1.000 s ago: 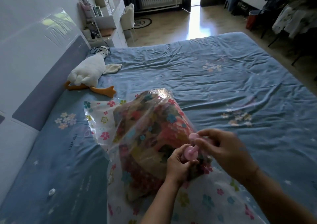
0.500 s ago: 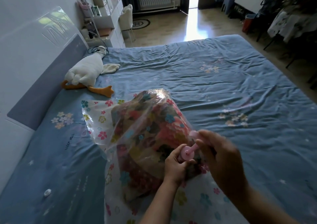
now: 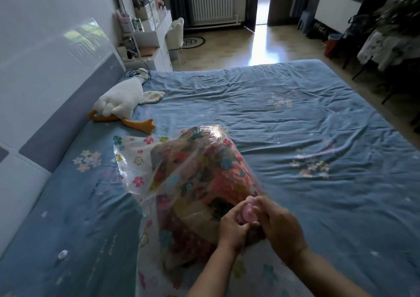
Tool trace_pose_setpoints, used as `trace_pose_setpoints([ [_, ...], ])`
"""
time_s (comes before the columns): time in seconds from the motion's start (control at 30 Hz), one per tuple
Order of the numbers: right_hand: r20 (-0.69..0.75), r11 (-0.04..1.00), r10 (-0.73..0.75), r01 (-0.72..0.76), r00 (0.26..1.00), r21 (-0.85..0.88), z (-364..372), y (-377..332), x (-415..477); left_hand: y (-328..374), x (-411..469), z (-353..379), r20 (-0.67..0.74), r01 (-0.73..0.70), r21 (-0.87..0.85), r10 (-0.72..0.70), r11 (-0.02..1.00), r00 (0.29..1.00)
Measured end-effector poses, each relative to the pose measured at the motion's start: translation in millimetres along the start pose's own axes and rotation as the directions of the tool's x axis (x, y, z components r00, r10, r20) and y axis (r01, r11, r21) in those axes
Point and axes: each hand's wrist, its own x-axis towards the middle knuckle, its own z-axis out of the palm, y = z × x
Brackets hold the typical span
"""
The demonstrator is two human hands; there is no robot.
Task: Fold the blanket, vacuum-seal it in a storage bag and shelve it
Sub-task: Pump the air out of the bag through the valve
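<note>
Sealing step: left hand [image 3: 231, 227], right hand [image 3: 280, 225] fingers [image 3: 264, 207] pinching round pink plastic valve [image 3: 248, 212] on clear flower-printed storage bag [image 3: 134, 160]; next likely needing suction.

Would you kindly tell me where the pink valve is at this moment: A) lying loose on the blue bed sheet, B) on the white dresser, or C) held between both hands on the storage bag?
C: the left hand and the right hand both pinch the pink valve on the storage bag that holds the blanket.
</note>
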Motion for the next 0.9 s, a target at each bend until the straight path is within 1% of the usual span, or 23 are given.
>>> trace_pose_setpoints([
  [0.03,0.108,0.998,0.039,-0.034,0.993,-0.049,5.9,6.3,1.2,0.9,-2.4,1.7,-0.001,-0.001,-0.004,0.001,1.0,1.0],
  [0.07,0.124,0.997,0.038,-0.029,0.992,-0.073,6.4,8.8,5.0,1.6,-3.5,2.2,-0.012,-0.006,-0.018,0.006,1.0,1.0],
  [0.1,0.095,0.999,0.02,-0.017,0.995,-0.036,1.7,6.5,10.5,3.3,-3.2,2.0,-0.024,-0.01,-0.04,0.009,0.999,1.0],
  [0.17,-0.127,0.995,-0.091,0.096,0.988,0.032,-18.5,-11.1,17.5,4.6,2.0,-0.4,-0.033,-0.025,-0.062,0.023,0.998,0.999],
  [0.23,-0.327,0.98,-0.132,0.172,0.936,0.096,-31.5,-25.4,17.3,7.0,5.0,-2.5,-0.03,-0.026,-0.064,0.024,0.998,0.999],
  [0.3,-0.37,0.978,-0.119,0.173,0.921,0.114,-25.7,-26.2,13.3,4.5,5.1,-1.2,-0.033,0.003,-0.068,-0.005,0.998,0.999],
  [0.33,-0.327,0.987,-0.121,0.148,0.937,0.059,-16.5,-22.0,10.0,3.2,3.0,-0.2,-0.034,0.011,-0.079,-0.014,0.997,0.999],
  [0.37,-0.232,0.993,-0.117,0.119,0.966,-0.006,-3.5,-12.6,6.9,2.9,-0.1,0.9,-0.033,0.022,-0.081,-0.025,0.996,0.999],
  [0.4,-0.071,0.996,-0.077,0.073,0.994,-0.052,7.0,-4.3,6.2,1.2,-1.8,1.5,-0.034,0.024,-0.07,-0.027,0.997,0.999],
  [0.43,0.06,0.997,-0.017,0.021,0.998,-0.068,13.7,2.1,7.0,-0.7,-2.6,1.9,-0.037,0.023,-0.061,-0.026,0.998,0.999],
  [0.47,0.117,0.996,0.02,-0.01,0.993,-0.09,14.0,4.5,9.8,-2.1,-2.3,1.2,-0.038,0.014,-0.05,-0.016,0.999,0.999],
  [0.5,0.123,0.998,0.032,-0.025,0.992,-0.06,11.2,4.0,13.8,-1.2,-1.2,-0.5,-0.039,0.001,-0.048,-0.003,0.999,0.999],
  [0.53,0.064,1.0,0.01,-0.011,0.998,0.013,3.9,-0.7,17.6,0.7,0.6,-2.8,-0.034,-0.009,-0.05,0.007,0.999,0.999],
  [0.57,-0.053,0.996,-0.042,0.046,0.998,0.076,-6.5,-8.1,21.4,3.0,2.6,-4.3,-0.029,-0.015,-0.056,0.014,0.998,0.999],
  [0.63,-0.274,0.98,-0.129,0.165,0.953,0.111,-22.8,-23.5,23.2,4.6,5.2,-6.0,-0.023,-0.01,-0.068,0.008,0.998,1.0],
  [0.67,-0.343,0.973,-0.134,0.19,0.93,0.134,-24.9,-25.6,21.9,3.0,5.6,-6.2,-0.017,0.001,-0.074,-0.003,0.997,1.0],
  [0.7,-0.362,0.972,-0.127,0.189,0.924,0.142,-23.0,-26.1,18.7,0.9,5.6,-5.8,-0.015,0.012,-0.073,-0.013,0.997,1.0],
  [0.73,-0.332,0.978,-0.125,0.173,0.935,0.119,-16.0,-22.1,14.0,-0.4,3.9,-4.5,-0.009,0.023,-0.065,-0.024,0.998,1.0],
  [0.77,-0.23,0.99,-0.107,0.126,0.967,0.067,-4.7,-13.8,9.3,-2.5,1.7,-2.8,-0.009,0.024,-0.054,-0.024,0.998,1.0],
  [0.8,-0.051,0.998,-0.066,0.066,0.997,0.006,7.2,-3.4,5.9,-3.3,-1.4,-1.0,-0.013,0.02,-0.044,-0.021,0.999,1.0],
  [0.83,0.118,0.999,0.012,-0.005,0.993,-0.053,15.4,5.4,5.5,-4.8,-2.4,0.9,-0.016,0.015,-0.039,-0.016,0.999,1.0],
  [0.87,0.224,0.991,0.094,-0.07,0.97,-0.11,18.8,11.2,8.6,-2.6,-4.3,1.5,-0.021,0.01,-0.047,-0.011,0.999,1.0],
  [0.9,0.256,0.987,0.137,-0.111,0.957,-0.116,17.7,12.5,12.6,-1.2,-4.9,1.2,-0.027,0.001,-0.052,-0.003,0.999,1.0],
])
